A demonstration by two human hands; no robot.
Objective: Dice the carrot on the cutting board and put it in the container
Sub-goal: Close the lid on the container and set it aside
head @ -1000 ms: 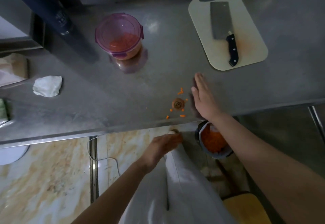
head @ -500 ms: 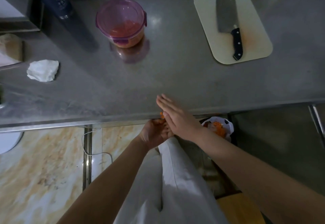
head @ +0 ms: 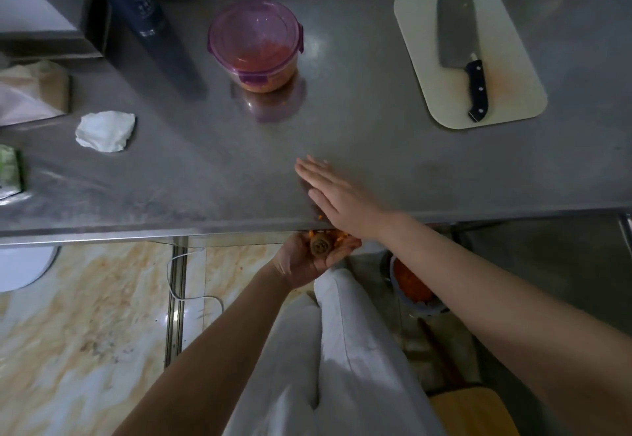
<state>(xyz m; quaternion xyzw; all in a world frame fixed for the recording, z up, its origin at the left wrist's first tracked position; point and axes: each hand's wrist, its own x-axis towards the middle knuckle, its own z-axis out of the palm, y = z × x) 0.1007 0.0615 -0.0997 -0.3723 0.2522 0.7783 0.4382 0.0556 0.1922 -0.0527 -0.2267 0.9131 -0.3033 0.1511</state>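
Steel counter [head: 376, 148], dull and smeared, fills the upper half of the frame. At upper centre stands the round, clear container [head: 254, 43] with its translucent purple clip lid on and diced carrot [head: 265, 74] heaped orange in the bottom. At upper right lies the cream, round-cornered cutting board [head: 506, 93], stained orange, with a broad rectangular cleaver [head: 456, 35] flat on it, black riveted handle toward the camera. A crumpled white tissue [head: 105, 131] sits at the left. The right hand [head: 337, 194] lies flat on the counter near its front edge, fingers straight and together. Just below that edge the left hand [head: 307, 261] is cupped palm up, holding a brown, ridged carrot stub [head: 320, 246] and orange bits. A second ago the stub and bits lay scattered on the steel; they are now in the left palm, with one orange fleck [head: 319, 217] left at the edge. Half a second ago the right hand touched the left at the rim; its fingers now reach farther onto the counter.
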